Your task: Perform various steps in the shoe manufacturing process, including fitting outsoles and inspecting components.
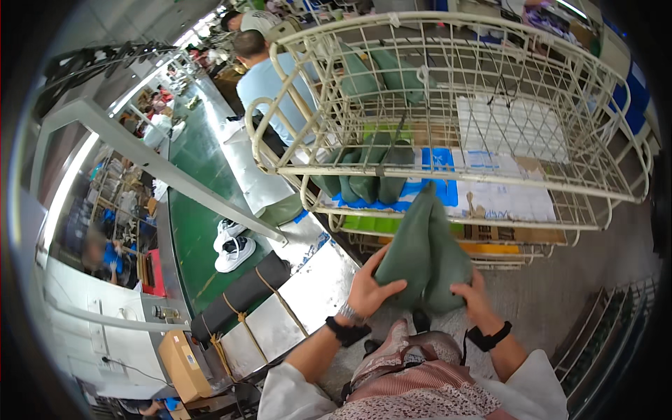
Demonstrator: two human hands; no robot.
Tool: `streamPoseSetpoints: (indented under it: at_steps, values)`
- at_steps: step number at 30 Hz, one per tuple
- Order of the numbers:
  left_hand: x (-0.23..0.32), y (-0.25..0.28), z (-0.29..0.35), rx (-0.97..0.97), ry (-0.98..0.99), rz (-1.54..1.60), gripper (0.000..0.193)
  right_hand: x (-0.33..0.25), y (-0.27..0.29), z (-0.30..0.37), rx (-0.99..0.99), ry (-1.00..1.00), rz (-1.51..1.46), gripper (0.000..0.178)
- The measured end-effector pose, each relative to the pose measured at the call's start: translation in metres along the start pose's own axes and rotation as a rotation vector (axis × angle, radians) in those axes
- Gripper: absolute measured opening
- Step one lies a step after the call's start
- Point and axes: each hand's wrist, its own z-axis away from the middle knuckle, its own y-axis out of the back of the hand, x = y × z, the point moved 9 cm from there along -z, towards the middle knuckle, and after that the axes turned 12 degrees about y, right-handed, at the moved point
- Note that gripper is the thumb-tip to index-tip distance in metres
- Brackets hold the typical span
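Between my hands, in front of the wire cart, is a pair of dark green shoe lasts (414, 248), side by side with their tapered ends pointing up and away. My left hand (371, 285) is closed on the left side, its thumb across the near face. My right hand (477, 297) grips the right side, thumb on the near face. Beyond them, several similar green lasts (376, 164) stand on the lower shelf of the cream wire cart (434, 168). More green lasts (395, 70) lie in its far upper part.
To my left runs a green conveyor belt (210, 185) carrying white sneakers (234, 248). A black roll (241, 294) tied with cord lies along its metal edge, near a cardboard box (183, 364). A person in light blue (276, 87) sits beyond the cart. A metal rack (605, 343) stands right.
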Motion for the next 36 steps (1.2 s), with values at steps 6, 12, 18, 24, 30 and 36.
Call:
streamPoseSetpoints:
  at_steps: [6, 12, 18, 24, 30, 36]
  values:
    - [0.072, -0.009, -0.096, 0.261, -0.001, -0.599, 0.079, -0.066, 0.023, -0.132, 0.034, 0.205, 0.330, 0.070]
    - [0.037, -0.033, -0.160, 0.381, -0.221, -0.995, 0.086, -0.037, 0.020, -0.229, 0.043, 0.072, 0.957, 0.086]
    - [0.010, -0.037, -0.134, 0.276, -0.027, -0.735, 0.085, -0.007, 0.032, -0.264, 0.186, 0.191, 0.974, 0.087]
    - [-0.146, -0.014, 0.047, 0.355, 0.111, -0.488, 0.054, 0.033, 0.062, -0.303, -0.087, 0.531, 0.871, 0.069]
    - [-0.396, -0.029, 0.412, 0.836, 1.142, -0.195, 0.040, 0.028, -0.070, -0.126, 0.033, 1.141, 1.328, 0.053]
    - [-0.448, -0.147, 0.762, 1.360, 1.588, 0.229, 0.039, 0.256, -0.272, 0.139, -1.134, 0.406, 0.889, 0.050]
